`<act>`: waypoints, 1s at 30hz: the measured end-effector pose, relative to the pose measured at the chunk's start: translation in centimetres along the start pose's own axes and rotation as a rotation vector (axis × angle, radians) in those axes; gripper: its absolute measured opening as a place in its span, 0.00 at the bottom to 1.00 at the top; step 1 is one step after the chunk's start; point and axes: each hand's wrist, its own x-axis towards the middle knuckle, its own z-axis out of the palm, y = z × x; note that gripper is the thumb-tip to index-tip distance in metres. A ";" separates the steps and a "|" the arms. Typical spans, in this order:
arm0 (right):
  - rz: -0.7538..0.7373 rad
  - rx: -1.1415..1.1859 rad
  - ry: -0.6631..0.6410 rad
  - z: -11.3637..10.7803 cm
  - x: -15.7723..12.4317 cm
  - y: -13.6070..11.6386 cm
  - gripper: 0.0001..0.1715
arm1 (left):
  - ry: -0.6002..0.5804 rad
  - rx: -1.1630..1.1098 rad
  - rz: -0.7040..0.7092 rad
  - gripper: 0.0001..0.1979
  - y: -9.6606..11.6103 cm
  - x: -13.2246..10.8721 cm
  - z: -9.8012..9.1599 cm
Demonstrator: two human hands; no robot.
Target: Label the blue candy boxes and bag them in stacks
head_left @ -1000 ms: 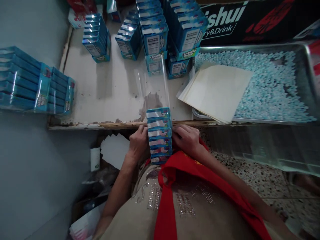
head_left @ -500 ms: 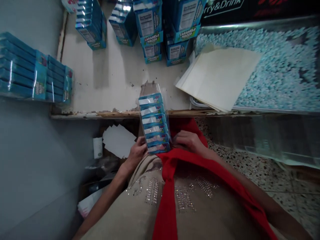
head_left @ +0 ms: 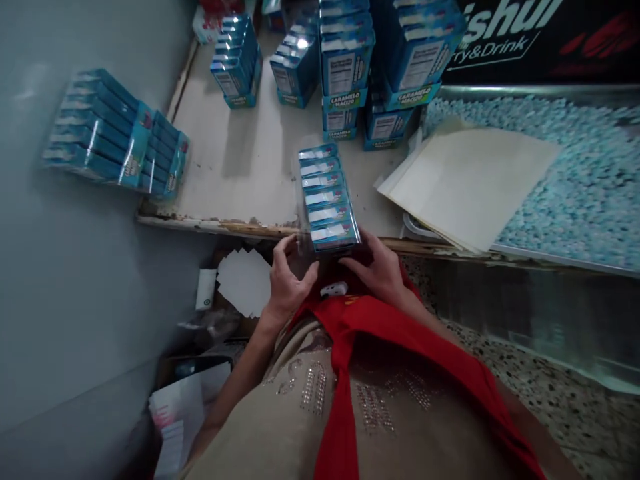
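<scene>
A clear-wrapped pack of several small blue boxes (head_left: 327,200) lies lengthwise before me, its near end over the table's front edge. My left hand (head_left: 291,280) is at the pack's near left corner, fingers curved against the loose film and thumb pointing at the near end. At the near right corner is my right hand (head_left: 379,270), its fingers along the side, partly hidden, and its thumb below the near end. Between the hands and my body, a small white object (head_left: 334,289) shows against the red apron (head_left: 343,360); its kind is unclear.
Stacked blue box packs (head_left: 345,73) stand at the back of the worn white table (head_left: 240,193). Another wrapped pack (head_left: 115,137) is against the left wall. Cream sheets (head_left: 470,180) overlap a metal tray of pale blue pieces (head_left: 575,200) at right. White cards (head_left: 245,283) lie below.
The wrapped pack has moved forward, farther over the table, with both hands following. Their fingers are spread more, and the small white object has come into view. The camera view has shifted left.
</scene>
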 end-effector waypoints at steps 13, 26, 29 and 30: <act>0.088 -0.115 0.083 1.8 -0.1 -0.4 0.21 | -0.060 0.160 -0.121 0.44 0.8 0.5 3.1; -0.145 -0.286 0.242 3.2 -0.4 2.1 0.15 | -0.025 0.191 -0.018 0.31 -0.7 -0.5 3.4; -0.144 -0.224 0.206 2.5 -0.6 1.7 0.09 | -0.066 0.080 -0.068 0.35 -1.0 -0.5 2.8; -0.134 -0.190 0.179 1.9 -0.7 1.6 0.09 | -0.107 0.026 -0.097 0.41 -1.1 -0.5 2.3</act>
